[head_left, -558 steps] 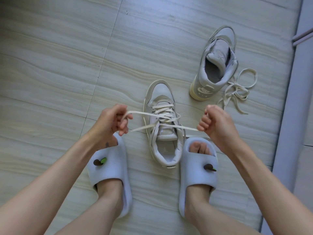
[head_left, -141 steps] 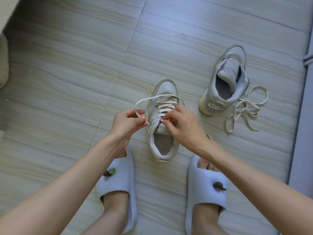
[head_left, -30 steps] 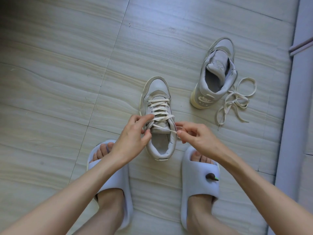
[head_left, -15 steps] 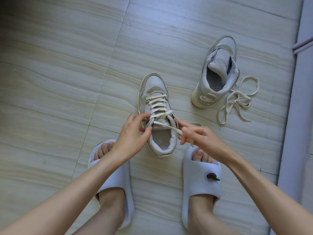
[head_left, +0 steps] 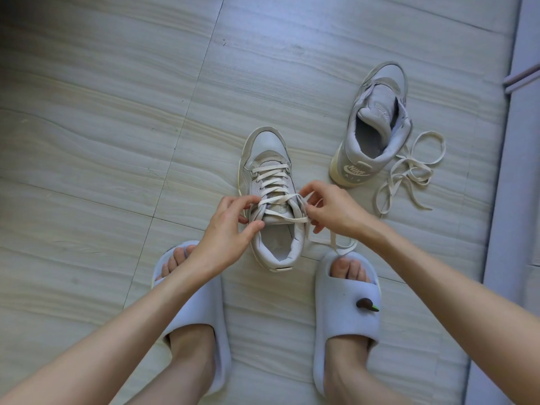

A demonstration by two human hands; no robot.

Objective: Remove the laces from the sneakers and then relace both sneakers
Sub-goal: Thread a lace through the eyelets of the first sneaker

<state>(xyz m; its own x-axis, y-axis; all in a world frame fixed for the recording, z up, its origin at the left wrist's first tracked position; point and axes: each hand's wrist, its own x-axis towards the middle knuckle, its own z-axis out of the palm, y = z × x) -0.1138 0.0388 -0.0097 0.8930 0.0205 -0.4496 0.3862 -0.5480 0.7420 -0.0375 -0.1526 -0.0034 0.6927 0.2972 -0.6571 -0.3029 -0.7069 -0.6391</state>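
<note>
A grey sneaker [head_left: 267, 147] stands on the floor between my feet, toe pointing away, with a cream lace [head_left: 273, 182] crossed through its eyelets. My left hand [head_left: 226, 232] pinches the lace at the sneaker's left collar. My right hand [head_left: 331, 209] pinches the lace at the right collar, and a loose end trails from it down toward my right slipper. A second grey sneaker [head_left: 374, 127] stands unlaced at the upper right, heel toward me. Its loose lace [head_left: 409, 173] lies tangled on the floor just right of it.
I wear two pale slippers, the left slipper [head_left: 201, 317] and the right slipper [head_left: 347, 311], on either side of the near sneaker. The floor [head_left: 102, 127] is pale striped tile. A grey wall or door frame [head_left: 514, 171] runs along the right edge.
My right hand has moved up and in to the sneaker's right collar, and the lace end now hangs slack toward my right slipper. My left hand stays at the left collar.
</note>
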